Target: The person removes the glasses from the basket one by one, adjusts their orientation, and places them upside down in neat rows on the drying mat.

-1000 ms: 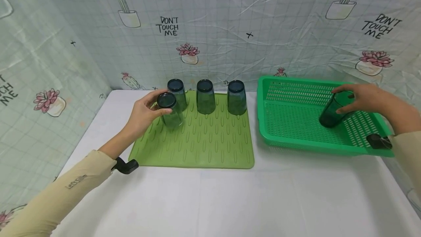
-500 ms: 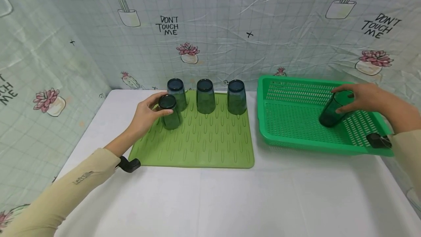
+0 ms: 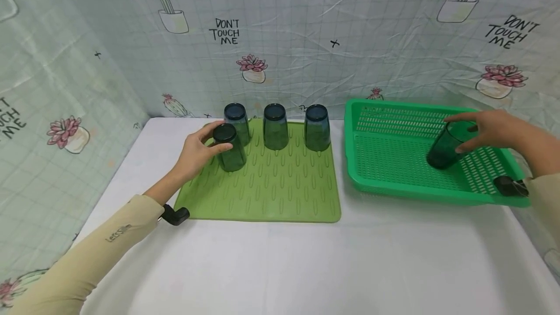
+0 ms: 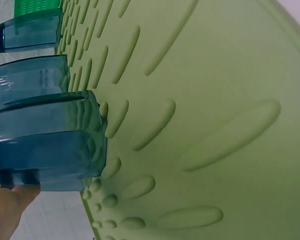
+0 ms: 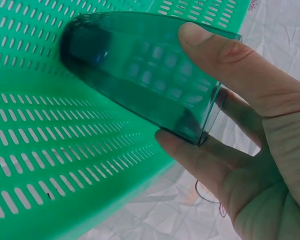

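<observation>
Head view, left hand gripping upturned cup, right hand gripping tilted cup

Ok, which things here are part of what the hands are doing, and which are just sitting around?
In use: left hand holding inverted cup on green mat; right hand holding tilted cup in green basket.
Idle: three inverted cups; patterned backdrop.

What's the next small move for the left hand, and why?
Probably let go and draw back: the left hand holds a cup that already appears to stand mouth-down on the mat, in front of the three upturned cups.
</observation>
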`<state>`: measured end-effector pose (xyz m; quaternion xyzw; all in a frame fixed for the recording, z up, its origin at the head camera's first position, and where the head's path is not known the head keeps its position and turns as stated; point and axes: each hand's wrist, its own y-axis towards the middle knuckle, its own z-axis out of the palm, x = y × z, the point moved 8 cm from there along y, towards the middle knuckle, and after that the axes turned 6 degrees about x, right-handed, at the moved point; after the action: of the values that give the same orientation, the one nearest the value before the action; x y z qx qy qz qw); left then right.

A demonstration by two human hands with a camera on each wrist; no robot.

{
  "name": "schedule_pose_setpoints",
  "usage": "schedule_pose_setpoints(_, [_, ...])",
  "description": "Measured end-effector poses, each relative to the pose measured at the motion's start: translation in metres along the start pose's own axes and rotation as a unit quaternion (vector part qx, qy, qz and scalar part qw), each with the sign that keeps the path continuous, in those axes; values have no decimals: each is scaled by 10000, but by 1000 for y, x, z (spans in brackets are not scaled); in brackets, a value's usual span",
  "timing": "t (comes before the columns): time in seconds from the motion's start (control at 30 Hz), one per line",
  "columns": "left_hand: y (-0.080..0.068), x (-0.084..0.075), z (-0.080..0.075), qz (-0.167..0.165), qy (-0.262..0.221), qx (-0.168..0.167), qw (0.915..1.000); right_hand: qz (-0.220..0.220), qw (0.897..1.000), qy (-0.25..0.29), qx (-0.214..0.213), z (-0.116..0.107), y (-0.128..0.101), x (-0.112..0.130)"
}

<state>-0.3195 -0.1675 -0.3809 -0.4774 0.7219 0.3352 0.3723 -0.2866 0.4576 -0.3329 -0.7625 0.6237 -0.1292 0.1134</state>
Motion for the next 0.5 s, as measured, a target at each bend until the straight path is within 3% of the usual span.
schedule_pose_setpoints(0.13, [3, 10, 0, -42, 13, 34, 10000, 46, 10000, -39, -28, -2, -2, 0])
schedule_pose_setpoints(0.33, [4, 9, 1, 53, -240, 148, 9996, 25, 10000, 47, -51, -1, -4, 4])
schedule_pose_setpoints(0.5, [3, 11, 2, 19, -93, 213, 9997, -86, 9999, 39, -40, -1, -4, 9])
